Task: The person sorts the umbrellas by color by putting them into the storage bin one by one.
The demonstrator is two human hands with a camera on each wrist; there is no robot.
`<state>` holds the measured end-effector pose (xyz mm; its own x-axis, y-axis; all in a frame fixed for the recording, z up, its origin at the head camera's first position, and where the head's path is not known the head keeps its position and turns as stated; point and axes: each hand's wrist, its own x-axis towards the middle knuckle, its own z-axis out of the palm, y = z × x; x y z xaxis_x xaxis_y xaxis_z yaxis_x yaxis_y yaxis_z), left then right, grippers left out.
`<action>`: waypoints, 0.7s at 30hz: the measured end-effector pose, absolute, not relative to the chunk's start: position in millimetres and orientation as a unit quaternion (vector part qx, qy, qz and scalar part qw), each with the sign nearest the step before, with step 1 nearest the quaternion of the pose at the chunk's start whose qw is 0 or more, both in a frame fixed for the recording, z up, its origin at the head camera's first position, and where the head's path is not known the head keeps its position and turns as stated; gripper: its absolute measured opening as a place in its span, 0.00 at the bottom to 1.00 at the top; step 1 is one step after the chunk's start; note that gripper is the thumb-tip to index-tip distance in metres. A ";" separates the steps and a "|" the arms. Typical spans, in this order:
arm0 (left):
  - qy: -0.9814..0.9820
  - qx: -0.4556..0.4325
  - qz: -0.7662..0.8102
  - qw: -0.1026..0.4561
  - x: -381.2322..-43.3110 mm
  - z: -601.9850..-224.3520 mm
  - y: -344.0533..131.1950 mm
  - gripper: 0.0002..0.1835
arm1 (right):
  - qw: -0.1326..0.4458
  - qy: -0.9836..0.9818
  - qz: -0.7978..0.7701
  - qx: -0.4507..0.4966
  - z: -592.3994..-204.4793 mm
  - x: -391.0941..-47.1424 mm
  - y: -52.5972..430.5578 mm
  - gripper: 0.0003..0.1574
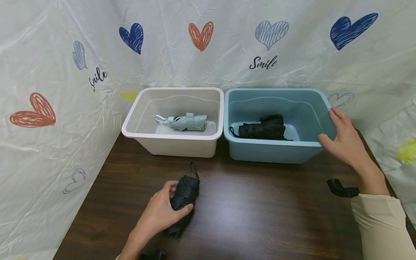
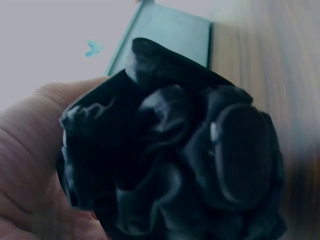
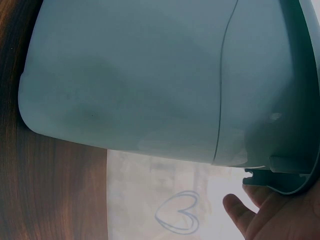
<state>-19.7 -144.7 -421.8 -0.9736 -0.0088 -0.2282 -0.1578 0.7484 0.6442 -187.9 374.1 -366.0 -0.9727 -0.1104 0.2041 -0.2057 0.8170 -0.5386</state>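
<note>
My left hand [image 1: 159, 211] grips a folded black umbrella [image 1: 186, 191] over the front of the table, its wrist loop pointing toward the bins. In the left wrist view the bunched fabric of this umbrella [image 2: 165, 165] fills the middle; whether it touches the table I cannot tell. At the right, my right hand [image 1: 349, 144] holds the rim of a blue bin [image 1: 266, 152] by its front right corner. Another folded black umbrella [image 1: 263, 129] lies inside that bin. To its left, a white bin [image 1: 182, 146] contains a folded pale green umbrella [image 1: 188, 122].
Both bins stand side by side at the back of the dark wooden table [image 1: 243, 202]. Behind them and at the sides hangs a white sheet [image 1: 234, 39] printed with hearts. A dark object [image 1: 154, 255], partly cut off, shows at the bottom edge near the left wrist.
</note>
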 end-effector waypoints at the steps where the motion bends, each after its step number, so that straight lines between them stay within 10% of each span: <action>1: 0.928 -0.044 0.354 0.107 -19.6 -422.0 -144.2 0.46 | 0.082 -0.949 0.291 0.083 -366.2 -187.8 374.2 0.52; 21: 0.927 -0.033 0.364 0.089 -25.3 -413.5 -147.8 0.45 | 0.075 -0.949 0.294 0.087 -365.2 -187.7 375.0 0.52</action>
